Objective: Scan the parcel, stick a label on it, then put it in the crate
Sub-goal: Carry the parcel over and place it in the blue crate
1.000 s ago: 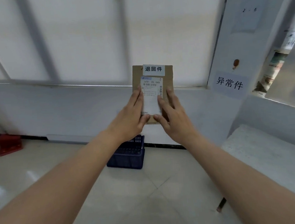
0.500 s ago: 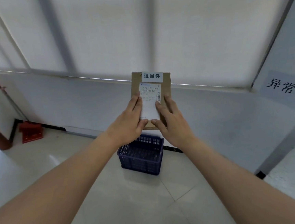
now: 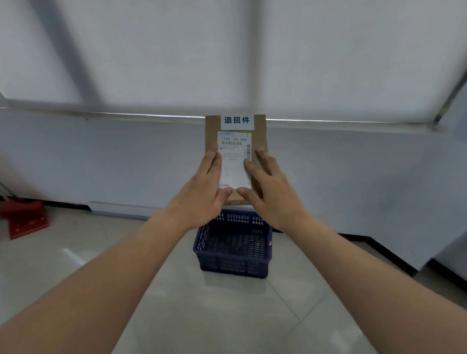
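- Both bare arms reached straight out from the near edge, forearms converging toward the middle, where the two hands met on a flat brown cardboard parcel (image 3: 237,154) held up in the air.
- The left hand (image 3: 204,193) lay on the parcel's left side, fingers straight, close together and pointing up along the face, thumb tucked across near the bottom edge.
- The right hand (image 3: 270,190) mirrored it on the right side, fingers extended and slightly spread, thumb angled inward until its tip came close to the left thumb.
- Neither hand was curled into a fist; both were flattened and nearly open, pinching the parcel between fingers and thumbs. How the hidden back side was supported could not be told.
- The parcel stood upright, its face toward the camera, carrying a white shipping label (image 3: 235,159) with barcodes in the middle and a smaller white sticker (image 3: 236,120) with black characters at the top edge.
- The fingertips of both hands overlapped the shipping label's side edges.
- A dark blue slatted crate (image 3: 234,250) sat on the pale tiled floor (image 3: 211,320), below the parcel and apart from it, close to the far wall.
- A red object (image 3: 23,220) rested on the floor at the far left, against the wall.
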{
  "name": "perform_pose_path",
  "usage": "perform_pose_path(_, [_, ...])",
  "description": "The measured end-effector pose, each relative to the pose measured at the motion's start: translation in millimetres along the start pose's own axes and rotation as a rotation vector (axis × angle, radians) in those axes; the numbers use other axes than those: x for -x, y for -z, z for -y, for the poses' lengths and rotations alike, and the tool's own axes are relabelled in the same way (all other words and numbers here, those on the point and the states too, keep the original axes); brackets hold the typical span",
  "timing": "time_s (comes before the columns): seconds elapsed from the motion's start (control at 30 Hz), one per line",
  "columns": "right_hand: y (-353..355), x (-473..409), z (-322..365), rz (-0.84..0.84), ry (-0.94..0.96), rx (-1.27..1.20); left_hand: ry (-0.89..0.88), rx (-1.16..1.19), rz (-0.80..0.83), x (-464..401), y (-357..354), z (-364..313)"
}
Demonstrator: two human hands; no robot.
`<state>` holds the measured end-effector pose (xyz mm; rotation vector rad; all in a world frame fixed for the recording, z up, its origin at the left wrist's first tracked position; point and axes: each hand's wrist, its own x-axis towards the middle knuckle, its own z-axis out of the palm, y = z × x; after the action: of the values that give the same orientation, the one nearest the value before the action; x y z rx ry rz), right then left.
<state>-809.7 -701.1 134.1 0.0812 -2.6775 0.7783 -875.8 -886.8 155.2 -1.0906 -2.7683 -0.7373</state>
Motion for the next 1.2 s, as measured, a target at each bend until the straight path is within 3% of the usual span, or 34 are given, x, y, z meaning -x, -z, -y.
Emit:
perform_pose_path(0.43, [-113,-106,8,0.073,-0.272,-0.009,-0.066,0.085,0.196,-82,-14,164])
perform_pose_path(0.9, [-224,-212,-102,0.212,-0.346,-0.145,0.078,0.087,0.368,-188,-103,279])
perform_pose_path(1.2, [-282,-243,-169,0.306,-0.503,-0.232,0.167,0.155,0.503,-231,-168,333])
